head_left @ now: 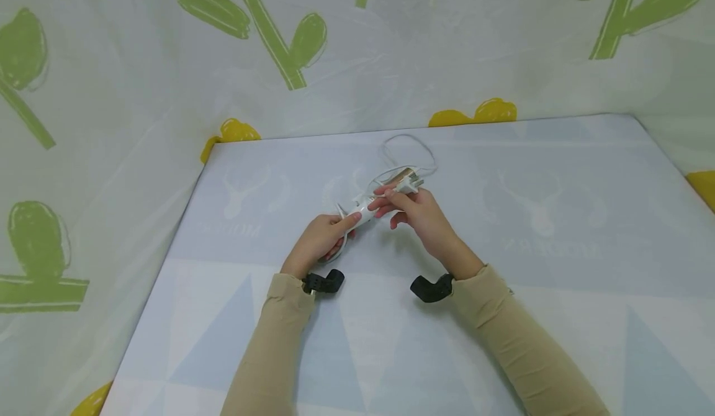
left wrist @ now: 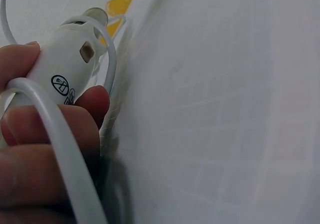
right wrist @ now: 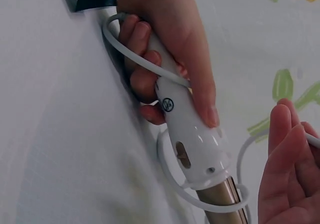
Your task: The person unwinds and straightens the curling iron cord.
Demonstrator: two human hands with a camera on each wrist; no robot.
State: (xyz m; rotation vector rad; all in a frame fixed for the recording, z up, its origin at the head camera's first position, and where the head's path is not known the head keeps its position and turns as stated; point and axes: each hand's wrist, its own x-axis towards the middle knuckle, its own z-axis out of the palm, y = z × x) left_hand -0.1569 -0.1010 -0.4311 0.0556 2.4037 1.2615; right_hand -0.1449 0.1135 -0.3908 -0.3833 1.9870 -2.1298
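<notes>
My left hand grips the white handle of a curling iron, thumb along its top and fingers curled underneath. Its gold-brown barrel points away, and a prohibition symbol is printed on the handle. The white power cord crosses over the left fingers and loops round the iron where handle meets barrel. My right hand pinches the cord close to its white plug, whose metal pins point right. In the right wrist view, the right fingers stand beside the iron with the cord passing through them.
A pale grey and blue patterned cloth covers the table. One loop of cord lies beyond the hands toward the table's back edge. A white curtain with green and yellow plant shapes hangs behind and at the left.
</notes>
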